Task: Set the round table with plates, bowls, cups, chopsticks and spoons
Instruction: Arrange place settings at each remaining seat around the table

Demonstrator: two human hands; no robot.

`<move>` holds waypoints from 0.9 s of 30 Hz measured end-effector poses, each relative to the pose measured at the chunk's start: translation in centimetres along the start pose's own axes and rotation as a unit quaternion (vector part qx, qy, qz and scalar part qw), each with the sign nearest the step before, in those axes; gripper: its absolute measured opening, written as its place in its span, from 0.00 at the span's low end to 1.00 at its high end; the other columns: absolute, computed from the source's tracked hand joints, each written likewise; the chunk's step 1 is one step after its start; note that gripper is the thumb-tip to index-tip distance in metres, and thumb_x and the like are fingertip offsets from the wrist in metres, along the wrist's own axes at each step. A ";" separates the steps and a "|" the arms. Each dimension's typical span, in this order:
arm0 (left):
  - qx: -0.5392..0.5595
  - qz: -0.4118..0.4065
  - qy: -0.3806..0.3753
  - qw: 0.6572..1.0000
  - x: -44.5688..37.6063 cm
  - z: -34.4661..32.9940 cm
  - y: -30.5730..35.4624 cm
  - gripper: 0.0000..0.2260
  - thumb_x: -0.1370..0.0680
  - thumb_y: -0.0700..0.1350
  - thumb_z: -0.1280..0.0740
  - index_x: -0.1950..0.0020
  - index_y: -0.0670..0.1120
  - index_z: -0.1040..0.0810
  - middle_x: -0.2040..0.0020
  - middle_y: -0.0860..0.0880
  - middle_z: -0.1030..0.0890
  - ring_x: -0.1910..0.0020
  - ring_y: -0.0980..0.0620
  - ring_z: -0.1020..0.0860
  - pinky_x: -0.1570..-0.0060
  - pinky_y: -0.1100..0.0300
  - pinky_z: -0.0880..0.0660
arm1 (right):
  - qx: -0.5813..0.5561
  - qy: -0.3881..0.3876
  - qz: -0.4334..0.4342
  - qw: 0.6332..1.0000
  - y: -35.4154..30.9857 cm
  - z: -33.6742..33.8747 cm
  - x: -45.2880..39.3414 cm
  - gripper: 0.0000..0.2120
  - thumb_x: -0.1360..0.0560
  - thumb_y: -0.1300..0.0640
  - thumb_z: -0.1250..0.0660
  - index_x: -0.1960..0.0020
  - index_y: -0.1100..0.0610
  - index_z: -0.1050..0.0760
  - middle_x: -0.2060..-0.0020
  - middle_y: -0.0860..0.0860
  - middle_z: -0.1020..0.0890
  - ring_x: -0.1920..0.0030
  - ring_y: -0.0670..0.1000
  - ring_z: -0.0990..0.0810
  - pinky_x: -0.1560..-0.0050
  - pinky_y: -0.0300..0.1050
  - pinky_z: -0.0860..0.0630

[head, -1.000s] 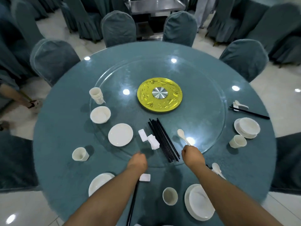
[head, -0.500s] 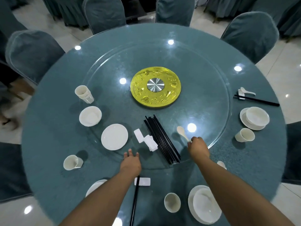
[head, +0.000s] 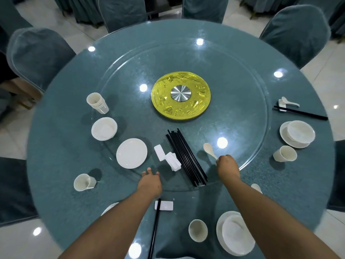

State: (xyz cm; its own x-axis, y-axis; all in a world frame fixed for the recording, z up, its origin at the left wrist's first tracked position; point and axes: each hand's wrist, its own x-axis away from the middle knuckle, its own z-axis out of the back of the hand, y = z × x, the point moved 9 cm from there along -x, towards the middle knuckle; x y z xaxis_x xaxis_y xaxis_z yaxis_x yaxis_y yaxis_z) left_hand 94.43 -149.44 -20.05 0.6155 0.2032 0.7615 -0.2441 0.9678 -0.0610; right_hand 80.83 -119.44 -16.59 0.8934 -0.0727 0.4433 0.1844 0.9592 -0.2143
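Observation:
My right hand (head: 228, 166) pinches the handle of a white spoon (head: 210, 149) over the glass turntable (head: 242, 101). My left hand (head: 150, 181) reaches out with fingers spread near the turntable's front rim, holding nothing. Ahead of it lie white chopstick rests (head: 169, 157), a bundle of black chopsticks (head: 186, 157), a white plate (head: 131, 153), stacked bowls (head: 104, 128) and stacked cups (head: 97, 103). Near me are a rest (head: 165, 206) with chopsticks (head: 154, 228), a cup (head: 197, 230) and a bowl on a plate (head: 236, 233).
A yellow disc (head: 180, 95) marks the turntable's centre. At right sits a place setting: bowl on plate (head: 297, 134), cup (head: 284, 153), chopsticks (head: 300, 113), spoon (head: 288, 102). A lone cup (head: 84, 182) stands at left. Covered chairs (head: 37, 57) ring the table.
My left hand opened its fingers and moved forward toward the turntable rim. My right hand stays around the spoon handle. The camera tilted down toward the table.

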 end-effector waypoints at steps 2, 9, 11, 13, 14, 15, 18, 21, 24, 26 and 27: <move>0.000 -0.003 0.002 1.000 0.1 0.1 0.1 0.30 0.20 0.42 0.43 0.20 0.48 0.50 0.20 0.39 0.58 0.22 0.36 0.52 0.26 0.43 0.41 | -0.001 0.006 -0.006 1.000 0.2 0.3 -0.1 0.09 0.21 0.60 0.37 0.51 0.63 0.20 0.60 0.55 0.26 0.62 0.57 0.25 0.60 0.45 0.29; -0.002 -0.015 0.001 1.000 0.4 -0.2 -0.2 0.28 0.19 0.45 0.44 0.19 0.49 0.50 0.20 0.39 0.57 0.22 0.36 0.52 0.26 0.44 0.41 | -0.023 0.027 -0.005 0.999 -0.3 0.8 1.0 0.12 0.20 0.59 0.40 0.52 0.64 0.20 0.60 0.56 0.26 0.62 0.56 0.25 0.61 0.46 0.29; -0.004 -0.026 0.002 1.000 0.8 0.2 0.0 0.28 0.19 0.44 0.46 0.20 0.50 0.49 0.20 0.38 0.57 0.22 0.36 0.50 0.26 0.45 0.40 | -0.040 0.032 -0.009 0.999 -0.4 1.3 1.8 0.13 0.20 0.57 0.40 0.52 0.64 0.21 0.61 0.55 0.26 0.63 0.55 0.25 0.62 0.45 0.30; 0.001 -0.040 0.008 0.999 1.3 1.0 0.0 0.27 0.20 0.43 0.46 0.20 0.51 0.45 0.20 0.39 0.56 0.23 0.37 0.47 0.26 0.46 0.39 | -0.063 0.038 -0.005 0.997 -1.1 1.8 3.1 0.12 0.20 0.56 0.39 0.51 0.63 0.21 0.62 0.55 0.23 0.64 0.54 0.25 0.63 0.43 0.31; 0.013 -0.048 0.010 0.999 1.6 1.4 0.1 0.25 0.20 0.43 0.46 0.21 0.52 0.41 0.20 0.39 0.54 0.23 0.38 0.44 0.27 0.48 0.38 | -0.081 0.039 0.000 0.996 -1.6 1.8 3.7 0.11 0.21 0.56 0.38 0.51 0.62 0.21 0.62 0.55 0.21 0.64 0.54 0.24 0.63 0.42 0.31; 0.038 -0.056 0.017 0.998 2.1 1.8 0.1 0.24 0.19 0.43 0.46 0.22 0.51 0.38 0.20 0.39 0.50 0.24 0.40 0.40 0.27 0.50 0.37 | -0.101 0.039 0.012 0.994 -2.4 2.0 4.7 0.10 0.21 0.56 0.37 0.51 0.62 0.21 0.61 0.57 0.20 0.63 0.55 0.23 0.62 0.42 0.31; 0.128 -0.066 0.056 0.988 4.2 2.3 -0.8 0.20 0.19 0.42 0.45 0.26 0.48 0.30 0.25 0.43 0.34 0.28 0.45 0.32 0.30 0.55 0.35 | -0.128 0.018 0.059 0.990 -5.5 1.4 8.2 0.09 0.22 0.57 0.36 0.54 0.62 0.21 0.60 0.59 0.17 0.57 0.59 0.19 0.60 0.43 0.29; 0.179 -0.073 0.100 0.976 6.5 2.0 -1.8 0.19 0.19 0.41 0.44 0.29 0.45 0.27 0.30 0.44 0.27 0.32 0.45 0.28 0.32 0.56 0.33 | -0.145 -0.005 0.082 0.986 -8.3 -0.6 11.6 0.09 0.23 0.57 0.36 0.56 0.62 0.22 0.58 0.59 0.17 0.54 0.60 0.19 0.54 0.46 0.26; 0.214 -0.080 0.141 0.963 9.0 1.2 -2.9 0.17 0.21 0.39 0.43 0.35 0.44 0.22 0.36 0.43 0.21 0.37 0.43 0.24 0.35 0.56 0.31 | -0.143 -0.043 0.078 0.986 -10.1 -3.5 15.2 0.08 0.24 0.55 0.35 0.59 0.58 0.23 0.58 0.59 0.16 0.54 0.58 0.19 0.58 0.42 0.28; 0.231 -0.071 0.161 0.957 10.3 0.1 -3.9 0.17 0.21 0.39 0.43 0.35 0.45 0.22 0.37 0.43 0.20 0.38 0.43 0.23 0.35 0.57 0.30 | -0.143 -0.071 0.068 0.985 -10.7 -5.8 17.3 0.10 0.24 0.55 0.35 0.57 0.60 0.20 0.57 0.59 0.16 0.52 0.58 0.18 0.56 0.42 0.27; 0.235 -0.066 0.164 0.956 11.0 -0.7 -4.5 0.17 0.21 0.39 0.43 0.35 0.44 0.22 0.37 0.43 0.20 0.37 0.43 0.23 0.35 0.57 0.31 | -0.141 -0.083 0.058 0.985 -10.9 -7.1 18.4 0.11 0.24 0.55 0.35 0.54 0.61 0.19 0.56 0.59 0.16 0.51 0.58 0.18 0.55 0.43 0.26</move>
State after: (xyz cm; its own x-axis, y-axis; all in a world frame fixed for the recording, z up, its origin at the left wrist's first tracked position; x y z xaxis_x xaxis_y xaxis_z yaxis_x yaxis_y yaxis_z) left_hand 102.82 -151.50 -11.80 0.8471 0.1943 0.4946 -0.4102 0.8308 0.3762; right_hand 98.12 -133.12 -12.27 0.8400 0.1011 0.5331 0.2130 0.8422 -0.4953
